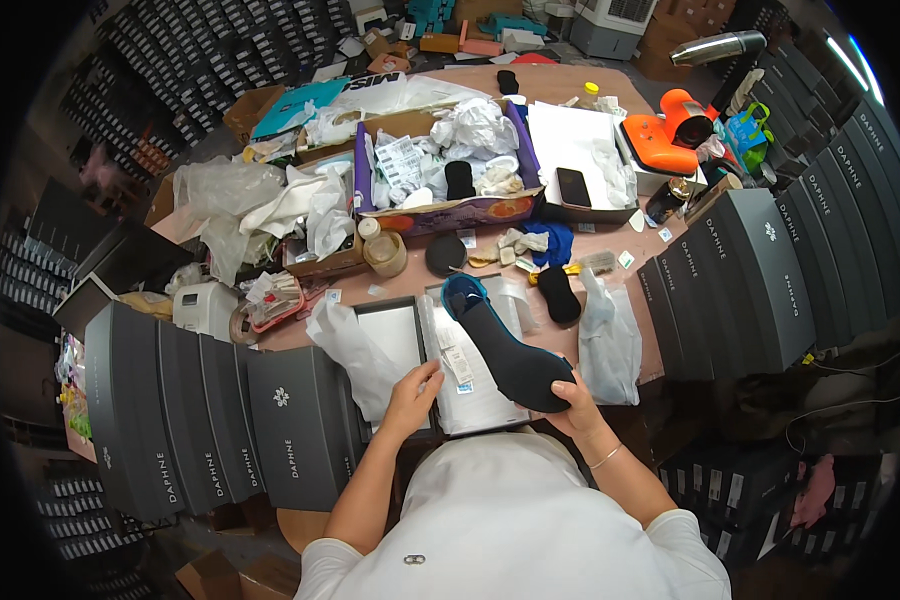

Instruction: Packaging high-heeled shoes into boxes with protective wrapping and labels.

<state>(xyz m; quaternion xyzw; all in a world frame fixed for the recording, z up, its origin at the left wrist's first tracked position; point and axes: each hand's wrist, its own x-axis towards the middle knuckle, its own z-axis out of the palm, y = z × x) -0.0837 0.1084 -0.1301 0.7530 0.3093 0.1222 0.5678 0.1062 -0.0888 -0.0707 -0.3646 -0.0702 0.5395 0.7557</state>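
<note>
Right hand (570,398) pinching the near end of a black shoe (505,345), sole up over the open box (410,335). Left hand (413,395) curled on the hanging tag (457,365). Loose grip, tag could tear, shoe could drop onto the cluttered table (610,85).

Pinkish-tan worktop (610,85), heavily cluttered. Lying on it: open cardboard box (440,212) stuffed with crumpled white paper, white tray (570,135) holding a dark phone, orange device (670,135) at the far right, tape roll (385,252), black round pad (446,254), black insole (558,293), clear plastic bags (610,345), open white shoebox (480,395) at the near edge. Rows of grey shoeboxes (210,420) flank both sides.
</note>
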